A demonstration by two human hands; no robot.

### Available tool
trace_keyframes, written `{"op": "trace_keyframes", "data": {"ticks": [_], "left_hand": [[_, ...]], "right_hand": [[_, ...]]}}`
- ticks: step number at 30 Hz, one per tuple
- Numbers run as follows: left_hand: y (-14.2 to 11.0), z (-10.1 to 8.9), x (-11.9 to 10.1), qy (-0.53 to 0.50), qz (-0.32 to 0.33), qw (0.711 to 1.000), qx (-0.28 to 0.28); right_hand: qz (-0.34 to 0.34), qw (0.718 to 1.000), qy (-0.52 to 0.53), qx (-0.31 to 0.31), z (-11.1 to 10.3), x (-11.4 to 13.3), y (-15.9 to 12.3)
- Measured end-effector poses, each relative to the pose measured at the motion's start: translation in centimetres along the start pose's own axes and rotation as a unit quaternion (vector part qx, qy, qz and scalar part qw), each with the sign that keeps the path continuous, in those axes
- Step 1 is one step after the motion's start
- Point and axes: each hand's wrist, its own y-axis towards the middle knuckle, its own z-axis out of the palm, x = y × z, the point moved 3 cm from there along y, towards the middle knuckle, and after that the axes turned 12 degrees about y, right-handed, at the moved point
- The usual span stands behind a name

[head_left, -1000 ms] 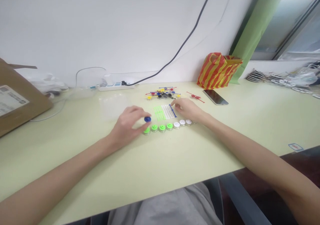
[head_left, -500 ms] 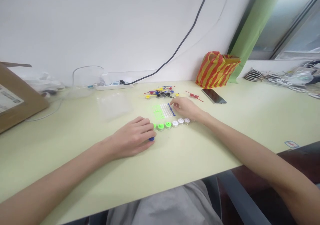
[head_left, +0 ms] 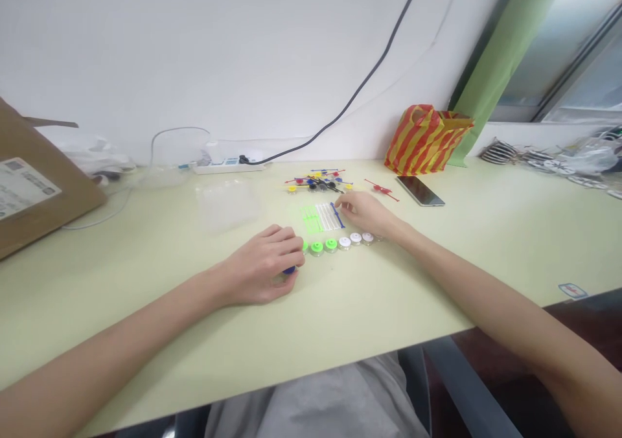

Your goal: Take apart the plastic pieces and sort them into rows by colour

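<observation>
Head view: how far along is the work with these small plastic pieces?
Done: green round pieces and white round pieces stand in a row, with green sticks and white sticks lined up behind. In hand: the left hand holds a blue round piece; the right hand is at a blue stick. Left: a mixed heap of coloured pieces further back.

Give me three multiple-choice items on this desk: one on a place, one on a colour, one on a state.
1. Where is the cap row relative to the sticks? A behind them; B in front of them; C on top of them.
2. What colour is the cap under the left hand? A green; B white; C blue.
3. How is the phone placed? A propped upright; B lying flat; C held in a hand.

1: B, the caps run along the sticks' near side.
2: C, blue shows below the fingers.
3: B, it rests flat on the desk.
</observation>
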Motion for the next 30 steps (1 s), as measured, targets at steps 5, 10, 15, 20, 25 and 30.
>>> {"op": "trace_keyframes", "data": {"ticks": [5,10,15,20,25,30], "left_hand": [[-0.1,0.2,0.3,-0.002,-0.01,1.0,-0.011],[-0.1,0.2,0.3,0.013,-0.008,1.0,-0.018],[0.0,0.1,0.5,0.036,-0.009,0.999,-0.025],[-0.1,0.4,1.0,0.036,-0.021,0.999,-0.034],[-0.1,1.0,1.4,0.024,-0.025,0.999,-0.032],[-0.1,1.2,1.4,0.004,-0.028,0.999,-0.035]], "right_hand": [[0.009,1.0,0.005,0.0,0.0,0.0,0.0],[0.005,1.0,0.001,0.002,-0.1,0.2,0.0],[0.01,1.0,-0.005,0.013,0.0,0.3,0.0],[0.013,1.0,-0.005,0.011,-0.1,-0.1,0.1],[0.023,1.0,-0.004,-0.007,-0.2,-1.0,0.0],[0.033,0.995,-0.065,-0.061,-0.4,-2.9,1.7]]}}
